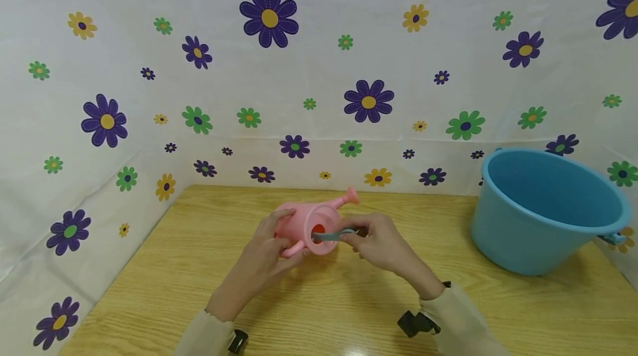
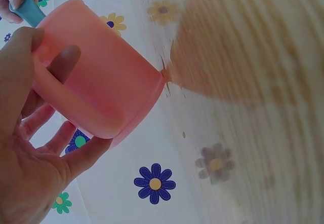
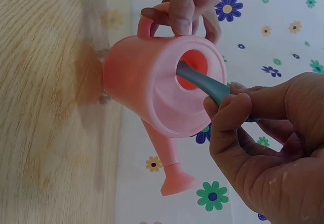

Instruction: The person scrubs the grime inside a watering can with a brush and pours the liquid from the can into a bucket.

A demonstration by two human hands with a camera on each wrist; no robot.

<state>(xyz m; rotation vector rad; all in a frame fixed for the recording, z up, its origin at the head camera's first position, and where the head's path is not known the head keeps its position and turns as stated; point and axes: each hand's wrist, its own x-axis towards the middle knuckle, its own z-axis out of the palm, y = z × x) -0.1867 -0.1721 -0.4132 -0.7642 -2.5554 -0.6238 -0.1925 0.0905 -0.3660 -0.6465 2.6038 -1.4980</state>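
Observation:
A pink watering can (image 1: 291, 223) with a rose-tipped spout lies tilted over the table, its round top opening turned toward me. My left hand (image 1: 261, 253) grips it by the loop handle (image 2: 76, 105) and the side. With thumb and fingertips, my right hand (image 1: 379, 242) pinches a teal tool (image 3: 207, 84) with a curved, slim handle. The tool's far end goes into the can's opening and is hidden inside, so I cannot tell its kind. Orange-red shows within the opening (image 3: 195, 64).
On the right of the wood-grain table (image 1: 209, 234) stands a large blue bucket (image 1: 523, 234) with a side handle. A white flower-printed sheet (image 1: 319, 68) hangs behind the table and down its left side.

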